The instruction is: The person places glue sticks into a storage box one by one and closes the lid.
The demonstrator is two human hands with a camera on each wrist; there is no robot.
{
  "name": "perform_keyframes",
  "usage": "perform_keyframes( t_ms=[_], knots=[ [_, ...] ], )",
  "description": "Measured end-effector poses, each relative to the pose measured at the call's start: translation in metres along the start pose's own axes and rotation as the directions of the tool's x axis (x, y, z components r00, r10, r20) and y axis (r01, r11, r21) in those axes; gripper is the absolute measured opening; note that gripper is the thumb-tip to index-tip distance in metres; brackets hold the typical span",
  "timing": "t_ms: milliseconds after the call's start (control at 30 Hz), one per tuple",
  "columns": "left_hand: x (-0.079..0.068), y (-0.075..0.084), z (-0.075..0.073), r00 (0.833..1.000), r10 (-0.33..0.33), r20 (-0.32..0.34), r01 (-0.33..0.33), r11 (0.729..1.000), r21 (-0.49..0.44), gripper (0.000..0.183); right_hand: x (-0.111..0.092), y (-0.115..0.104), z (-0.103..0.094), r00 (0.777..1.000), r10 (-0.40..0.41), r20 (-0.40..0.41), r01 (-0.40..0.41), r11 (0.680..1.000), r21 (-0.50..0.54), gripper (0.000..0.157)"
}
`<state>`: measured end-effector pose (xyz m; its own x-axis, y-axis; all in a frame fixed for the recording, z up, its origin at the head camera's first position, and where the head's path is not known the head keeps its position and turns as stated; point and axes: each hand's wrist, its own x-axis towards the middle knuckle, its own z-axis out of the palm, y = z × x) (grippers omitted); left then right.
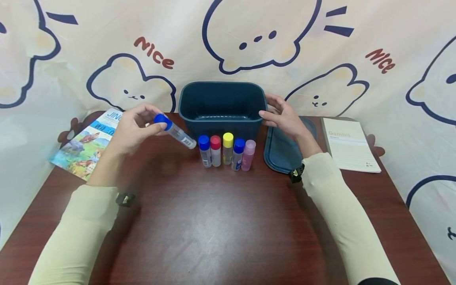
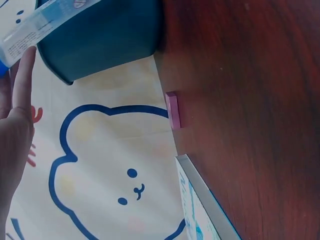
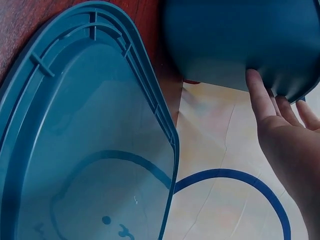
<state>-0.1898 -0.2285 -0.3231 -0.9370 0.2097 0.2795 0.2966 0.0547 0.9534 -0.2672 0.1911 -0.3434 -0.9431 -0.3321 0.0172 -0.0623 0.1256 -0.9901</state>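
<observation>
left hand (image 1: 133,126) pinches blue-capped tube (image 1: 174,131) by its cap end, tilted, just left-front of bin (image 1: 222,103) | right hand (image 1: 283,116) fingers straight, steadying bin's right wall | advice: keep bin braced, lift tube clear over rim | five tubes (image 1: 227,151) stand just front of bin

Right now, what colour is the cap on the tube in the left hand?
Blue. The clear plastic tube's cap shows best in the head view, held in the left hand.

Bright, even light; soft glare on the table (image 1: 213,221), faint shadows under the arms. Head view bends at edges; wrist views blur close up.
</observation>
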Motion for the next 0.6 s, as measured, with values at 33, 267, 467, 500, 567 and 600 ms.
perform_keyframes(
  t_ms=[33,267,467,500,567,600],
  knots=[
    [0.0007,0.0001,-0.0005,1.000,0.021,-0.009,-0.022,0.998,-0.052,0.019,0.0000,-0.0001,0.0001,1.000,0.001,0.001,-0.001,1.000,0.003,0.067],
    [0.0039,0.0023,-0.0008,0.993,0.079,-0.083,-0.099,0.955,-0.278,0.017,-0.0004,0.0001,-0.0008,1.000,0.010,0.002,-0.010,1.000,0.011,0.067],
    [0.0074,0.0049,0.0005,0.983,0.094,-0.158,-0.147,0.918,-0.369,0.016,-0.0001,-0.0010,-0.0004,1.000,0.014,0.006,-0.014,1.000,0.019,0.066],
    [0.0080,0.0054,0.0008,0.981,0.098,-0.166,-0.157,0.908,-0.389,0.016,0.0000,-0.0014,-0.0002,1.000,0.015,0.006,-0.015,1.000,0.021,0.066],
    [0.0094,0.0063,0.0018,0.978,0.108,-0.176,-0.174,0.887,-0.427,0.015,0.0001,-0.0020,0.0003,1.000,0.022,0.003,-0.022,1.000,0.021,0.067],
    [0.0103,0.0067,0.0024,0.977,0.112,-0.180,-0.183,0.875,-0.449,0.015,0.0001,-0.0020,0.0003,1.000,0.025,0.001,-0.025,1.000,0.017,0.068]
  ],
)
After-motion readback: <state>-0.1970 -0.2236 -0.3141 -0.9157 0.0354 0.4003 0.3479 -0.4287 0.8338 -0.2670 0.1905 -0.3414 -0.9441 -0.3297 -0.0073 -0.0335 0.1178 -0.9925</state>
